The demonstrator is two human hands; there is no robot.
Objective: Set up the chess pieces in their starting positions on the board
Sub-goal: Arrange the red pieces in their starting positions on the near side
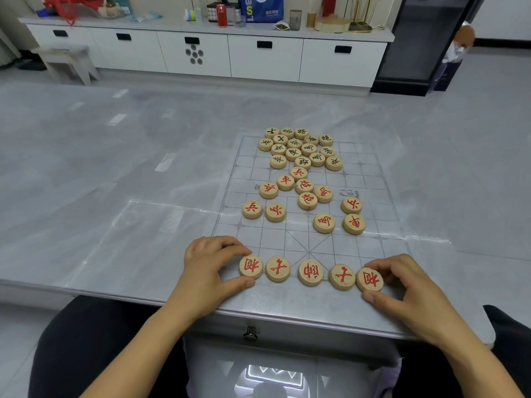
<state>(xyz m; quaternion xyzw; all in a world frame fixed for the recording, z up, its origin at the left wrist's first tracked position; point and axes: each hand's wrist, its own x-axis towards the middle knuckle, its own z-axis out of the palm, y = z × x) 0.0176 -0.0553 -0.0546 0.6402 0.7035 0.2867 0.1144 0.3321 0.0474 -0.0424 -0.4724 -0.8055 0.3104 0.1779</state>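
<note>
1. Left hand [212, 265]: pinches left elephant piece [250, 267], back row, near desk [115, 254] edge.
2. Right hand [402, 285]: pinches right elephant piece [369, 279], same row.
3. Likely next: horse piece [324, 222] and chariot piece [354, 224], just beyond, nearer the right hand.

16 red pieces [307, 201], 16 black pieces [293, 154]
</note>
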